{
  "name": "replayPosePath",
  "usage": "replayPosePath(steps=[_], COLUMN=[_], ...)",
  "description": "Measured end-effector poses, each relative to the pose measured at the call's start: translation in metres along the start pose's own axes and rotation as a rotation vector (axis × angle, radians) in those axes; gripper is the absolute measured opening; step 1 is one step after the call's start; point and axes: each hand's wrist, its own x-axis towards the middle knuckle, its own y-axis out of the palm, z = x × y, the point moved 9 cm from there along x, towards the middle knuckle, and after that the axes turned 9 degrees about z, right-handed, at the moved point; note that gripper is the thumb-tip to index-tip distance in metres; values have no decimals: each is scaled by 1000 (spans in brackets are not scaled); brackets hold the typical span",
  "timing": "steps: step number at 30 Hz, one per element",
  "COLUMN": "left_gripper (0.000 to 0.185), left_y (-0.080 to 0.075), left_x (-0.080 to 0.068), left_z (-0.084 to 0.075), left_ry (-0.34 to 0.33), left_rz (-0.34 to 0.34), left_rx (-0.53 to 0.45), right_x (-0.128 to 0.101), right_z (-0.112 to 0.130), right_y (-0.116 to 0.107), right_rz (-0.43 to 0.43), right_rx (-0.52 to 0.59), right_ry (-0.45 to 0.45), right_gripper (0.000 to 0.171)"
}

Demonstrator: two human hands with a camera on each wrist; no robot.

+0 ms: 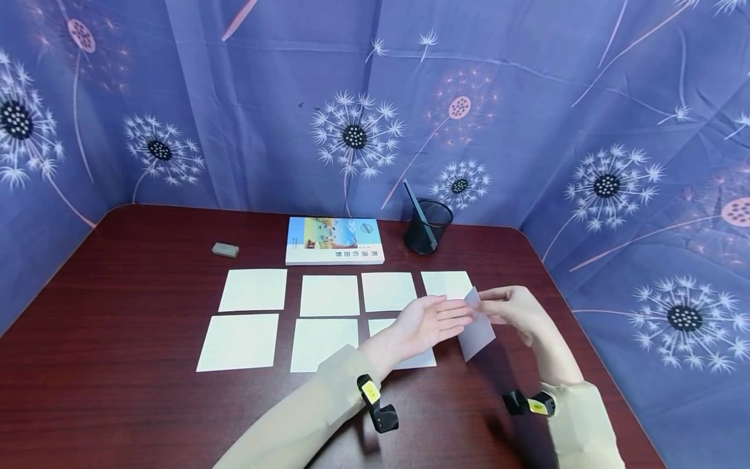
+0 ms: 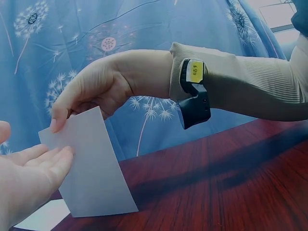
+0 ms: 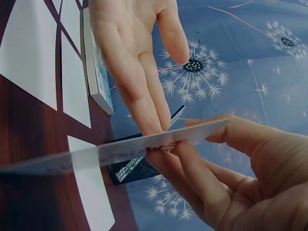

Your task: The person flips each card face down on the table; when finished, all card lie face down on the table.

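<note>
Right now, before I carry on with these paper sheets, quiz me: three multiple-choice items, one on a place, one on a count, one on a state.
1. Where does the book lie?
A. beyond the sheets, left of the pen cup
B. at the near table edge
C. under the eraser

2. How many sheets lie in the far row?
A. two
B. four
C. six

3. How is the lifted sheet held?
A. flat under a palm
B. pinched by the right hand, the left hand open against it
C. crumpled in a fist

Answers: 1 A, the book lies behind the rows; 2 B, four sheets side by side; 3 B, the wrist views show the pinch.
</note>
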Motion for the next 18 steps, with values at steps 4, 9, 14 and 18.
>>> replayPosePath(steps=[4,9,14,18], left_gripper=[56,56,55,55], left_y=[0,-4,-13,-21], left_x=[-1,-4,-10,-15], left_z=[0,-2,-1,1], left_ry=[-3,4,-3,-29], left_rz=[9,-4,-35,-58], left_rx=[13,25,15,49], right_x=[1,5,12,19], right_z=[-2,-12,-34,-52], right_y=[-3,-7,-11,-11], right_rz=[6,64,128,188], right_rx=[-15,70,151,209], right_ry=[2,-19,-6,-11], right_gripper=[53,54,53,52])
